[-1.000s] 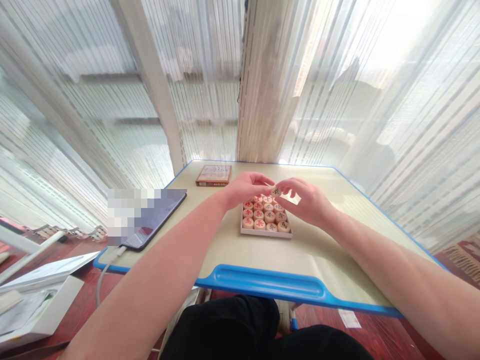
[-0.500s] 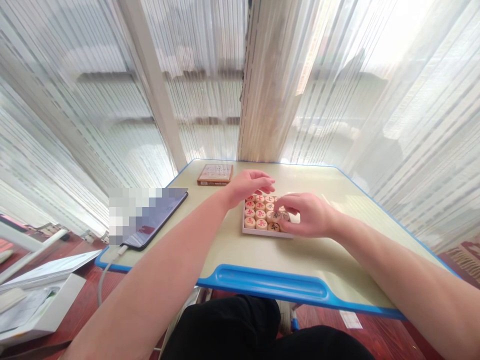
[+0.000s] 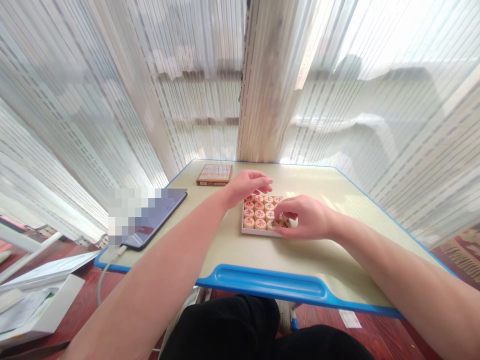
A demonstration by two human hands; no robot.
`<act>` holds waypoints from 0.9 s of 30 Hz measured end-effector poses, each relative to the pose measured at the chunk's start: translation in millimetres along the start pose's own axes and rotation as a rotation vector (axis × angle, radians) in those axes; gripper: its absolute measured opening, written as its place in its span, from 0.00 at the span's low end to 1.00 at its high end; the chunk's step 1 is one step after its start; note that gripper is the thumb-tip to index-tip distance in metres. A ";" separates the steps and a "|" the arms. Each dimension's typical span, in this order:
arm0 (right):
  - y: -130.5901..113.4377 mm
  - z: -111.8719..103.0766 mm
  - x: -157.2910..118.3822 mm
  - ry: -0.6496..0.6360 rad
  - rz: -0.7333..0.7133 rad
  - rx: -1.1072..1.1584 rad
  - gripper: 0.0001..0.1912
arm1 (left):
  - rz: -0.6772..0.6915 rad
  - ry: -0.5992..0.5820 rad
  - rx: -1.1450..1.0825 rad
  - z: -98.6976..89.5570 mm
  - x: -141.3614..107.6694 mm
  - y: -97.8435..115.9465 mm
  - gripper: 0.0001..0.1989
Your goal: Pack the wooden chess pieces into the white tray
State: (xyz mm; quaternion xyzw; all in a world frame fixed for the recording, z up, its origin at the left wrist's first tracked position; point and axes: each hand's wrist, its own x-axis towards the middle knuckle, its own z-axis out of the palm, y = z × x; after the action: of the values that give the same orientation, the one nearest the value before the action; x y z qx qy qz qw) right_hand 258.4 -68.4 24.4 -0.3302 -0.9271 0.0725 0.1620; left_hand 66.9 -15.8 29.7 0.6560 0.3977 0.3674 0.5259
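Note:
Round wooden pieces with red and black characters [image 3: 260, 224] stand in rows inside a shallow white box [image 3: 258, 232] at the middle of the table. My right hand [image 3: 305, 217] is over the box's right side, fingers curled down on the pieces there, thumb near the front right corner. Its fingertips are partly hidden, so I cannot make out whether a piece is between them. Above the box's back edge hovers my left hand [image 3: 253, 184], palm down, fingers loosely bent and apart, holding nothing.
A flat brown box [image 3: 215, 174] lies at the table's back left. On the left edge rests a phone or tablet [image 3: 161, 220] with a white cable. The table [image 3: 232, 252] has a blue rim with a tray groove in front. Striped curtains hang behind.
My right hand has shifted slightly over the box's right side, and the black-marked pieces at the front right show more. My left hand has barely moved.

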 end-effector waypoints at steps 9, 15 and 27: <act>-2.6 -2.0 -0.3 -0.030 -0.011 0.011 0.07 | -0.005 -0.001 0.000 -0.1 -0.4 0.6 0.15; 2.0 -5.8 0.1 0.056 -0.044 0.036 0.07 | 0.009 0.002 0.001 -1.0 1.6 -1.9 0.15; 8.2 1.8 2.4 0.108 0.018 0.032 0.10 | 0.018 0.031 0.072 0.4 3.2 -5.0 0.14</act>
State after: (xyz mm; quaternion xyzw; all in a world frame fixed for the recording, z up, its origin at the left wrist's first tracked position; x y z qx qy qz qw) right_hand 260.8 -60.6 21.4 -0.3395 -0.9127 0.0707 0.2163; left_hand 67.9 -12.3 24.9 0.6723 0.4130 0.3678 0.4922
